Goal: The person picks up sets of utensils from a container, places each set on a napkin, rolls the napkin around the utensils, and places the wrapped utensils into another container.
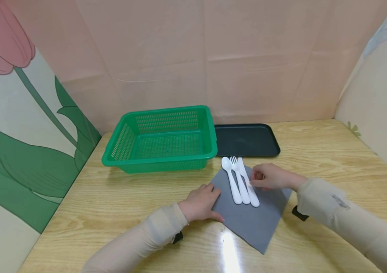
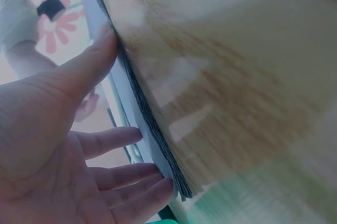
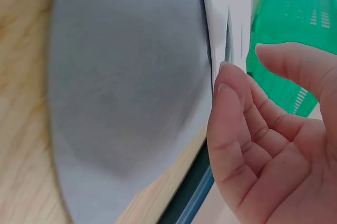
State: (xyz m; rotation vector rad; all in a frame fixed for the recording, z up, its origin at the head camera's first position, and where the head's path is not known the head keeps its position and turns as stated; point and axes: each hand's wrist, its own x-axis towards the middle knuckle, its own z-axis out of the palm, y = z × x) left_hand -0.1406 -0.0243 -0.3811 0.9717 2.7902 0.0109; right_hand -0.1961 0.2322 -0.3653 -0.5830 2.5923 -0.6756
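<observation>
A grey folded napkin (image 1: 248,223) lies turned like a diamond on the table, its layered edge (image 2: 150,116) visible in the left wrist view. On it, side by side, are a white plastic spoon (image 1: 232,182), a fork (image 1: 241,182) and a knife (image 1: 249,184). The left hand (image 1: 201,203) rests along the napkin's left edge, fingers and thumb spread. Beside the knife is the right hand (image 1: 275,177), its fingers loosely bent. In the right wrist view its fingertips (image 3: 224,89) are at the knife's side, with the thumb apart from them.
A green plastic basket (image 1: 166,163) stands at the back left of the wooden table (image 1: 132,193). Right of it lies a black tray (image 1: 246,140), close behind the cutlery's far ends. A pink-covered wall (image 1: 166,57) rises at the table's back edge.
</observation>
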